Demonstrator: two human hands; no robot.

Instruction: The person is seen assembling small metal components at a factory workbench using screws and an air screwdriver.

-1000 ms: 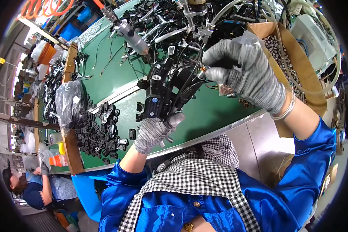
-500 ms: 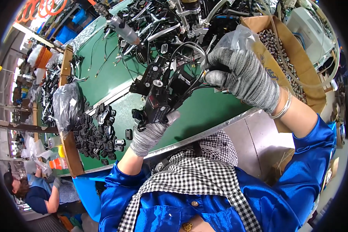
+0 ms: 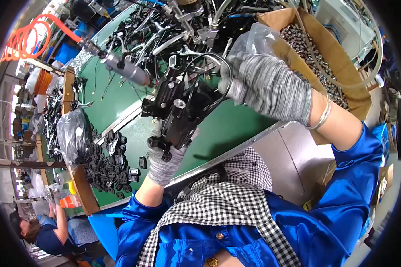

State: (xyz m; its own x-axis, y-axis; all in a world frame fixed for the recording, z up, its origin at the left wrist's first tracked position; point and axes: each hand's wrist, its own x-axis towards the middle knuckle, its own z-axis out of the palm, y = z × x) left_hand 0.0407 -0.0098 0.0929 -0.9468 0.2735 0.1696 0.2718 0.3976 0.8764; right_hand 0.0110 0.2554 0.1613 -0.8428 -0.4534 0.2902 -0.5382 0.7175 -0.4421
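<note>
In a grey knit glove, my left hand (image 3: 162,164) is closed around black brake master cylinders (image 3: 180,127), held tilted above the green table. Their blocky bodies sit side by side, and my palm covers their lower parts. A thin black cable (image 3: 217,55) loops from them up and over to my right hand (image 3: 272,86). That hand, gloved the same way, has its fingers pinched on the cable; the fingertips are slightly blurred. Close beyond the cylinders hangs a grey pneumatic screwdriver (image 3: 127,69) on an orange coiled hose.
Small black caps (image 3: 107,167) lie piled on the green table (image 3: 223,140) at left, near a wooden edge board (image 3: 83,189). Brake levers with wires (image 3: 165,44) heap at the back. A cardboard box (image 3: 341,55) of metal fittings stands right. Another person (image 3: 58,233) works at far left.
The view has shifted, and the screwdriver shows more fully. My right hand has drawn slightly toward the cylinders, still on the cable. My left hand keeps its hold.
</note>
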